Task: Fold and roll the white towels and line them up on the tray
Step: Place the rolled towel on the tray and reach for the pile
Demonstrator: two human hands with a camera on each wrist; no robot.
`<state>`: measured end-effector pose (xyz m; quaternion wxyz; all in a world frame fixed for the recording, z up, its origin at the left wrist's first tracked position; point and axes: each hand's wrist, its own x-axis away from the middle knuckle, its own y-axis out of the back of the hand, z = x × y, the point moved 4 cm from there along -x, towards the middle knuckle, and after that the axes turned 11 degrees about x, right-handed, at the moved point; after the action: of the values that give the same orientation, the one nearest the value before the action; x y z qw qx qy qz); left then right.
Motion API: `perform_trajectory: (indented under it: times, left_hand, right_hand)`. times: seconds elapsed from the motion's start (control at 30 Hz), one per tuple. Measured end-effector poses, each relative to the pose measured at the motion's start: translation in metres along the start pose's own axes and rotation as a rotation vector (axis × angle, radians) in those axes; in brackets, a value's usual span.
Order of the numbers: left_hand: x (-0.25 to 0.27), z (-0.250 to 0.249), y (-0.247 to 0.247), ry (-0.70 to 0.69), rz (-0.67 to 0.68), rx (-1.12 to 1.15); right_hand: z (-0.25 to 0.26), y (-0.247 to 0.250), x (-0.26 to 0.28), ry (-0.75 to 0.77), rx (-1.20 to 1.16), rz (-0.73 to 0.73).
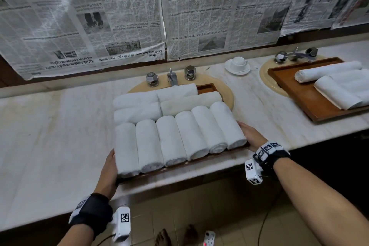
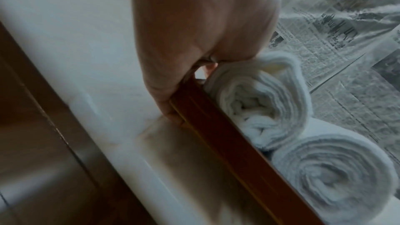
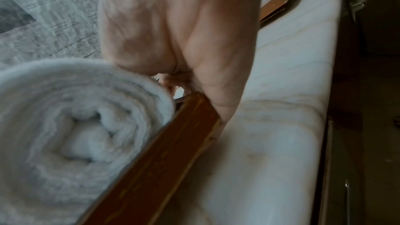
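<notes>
Left hand [image 1: 108,168] clamped on the left end of the wooden tray [image 1: 179,168], thumb and fingers curled round its rim, pressed against the outermost rolled towel [image 1: 126,149]. Seen from the left wrist, same hand [image 2: 194,40] wrapped over the corner of the tray's edge [image 2: 233,143], spiral end of a roll [image 2: 259,103] touching it, a second roll [image 2: 333,179] just beside.

Right hand [image 1: 249,135] gripped the opposite end the same way, beside the rightmost roll [image 1: 227,124]; from the right wrist, that hand [image 3: 177,32] closed on the rim [image 3: 164,156], a roll's end [image 3: 75,133] right against it.

Held between them: six white rolls side by side along the near half of the tray, four more laid crosswise behind [image 1: 165,102]. Tray rested on the marble counter [image 1: 60,126], its far part over a beige sink [image 1: 227,94] below a tap [image 1: 172,78].

Further right: an upturned cup on a saucer [image 1: 238,64], then a second tray [image 1: 305,94] over another sink, bearing one rolled towel [image 1: 325,71] and folded towels [image 1: 345,90]. Newspaper sheets [image 1: 123,10] covered the wall behind. Below the counter, bare feet [image 1: 175,235] on tiled floor.
</notes>
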<state>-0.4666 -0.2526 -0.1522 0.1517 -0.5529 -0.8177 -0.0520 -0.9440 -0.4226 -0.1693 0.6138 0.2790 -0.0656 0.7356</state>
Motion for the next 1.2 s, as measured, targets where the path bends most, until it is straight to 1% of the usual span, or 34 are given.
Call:
perform_trajectory:
  times: [0.1, 0.17, 0.23, 0.33, 0.4, 0.47, 0.57, 0.7, 0.9, 1.07, 1.2]
  left_hand:
    - [0.006, -0.001, 0.002, -0.041, -0.113, 0.022]
    - [0.008, -0.001, 0.003, -0.048, -0.146, -0.004]
    - [0.007, 0.001, 0.007, -0.049, -0.148, -0.021]
    - [0.005, 0.000, 0.007, -0.027, -0.132, 0.014]
    - [0.007, -0.002, 0.004, 0.008, -0.104, 0.099]
    - [0.007, 0.000, 0.005, 0.052, -0.083, 0.151]
    - [-0.004, 0.006, 0.016, 0.084, -0.095, 0.047]
    - [-0.008, -0.004, 0.013, 0.110, -0.101, 0.053]
    - [-0.007, -0.019, 0.001, 0.053, -0.084, -0.005]
    - [0.000, -0.021, -0.005, 0.014, -0.120, 0.026]
    - [0.006, -0.020, 0.002, 0.017, -0.157, 0.037]
  right_hand:
    - [0.002, -0.003, 0.008, 0.003, 0.007, 0.008]
    - [0.003, -0.005, 0.013, 0.012, -0.020, -0.007]
    - [0.005, -0.010, 0.017, 0.018, -0.054, -0.013]
    - [0.008, -0.014, 0.020, 0.012, -0.095, -0.003]
    - [0.009, -0.016, 0.021, -0.005, -0.128, 0.005]
    - [0.012, -0.018, 0.022, 0.020, -0.081, 0.023]
    - [0.019, -0.019, 0.021, 0.069, 0.044, 0.040]
    - [0.027, -0.018, 0.016, 0.075, 0.110, 0.036]
    - [0.040, -0.025, 0.016, 0.045, 0.222, 0.046]
    - [0.041, -0.032, 0.023, 0.066, 0.169, 0.004]
    - [0.034, -0.041, 0.029, 0.084, 0.141, -0.011]
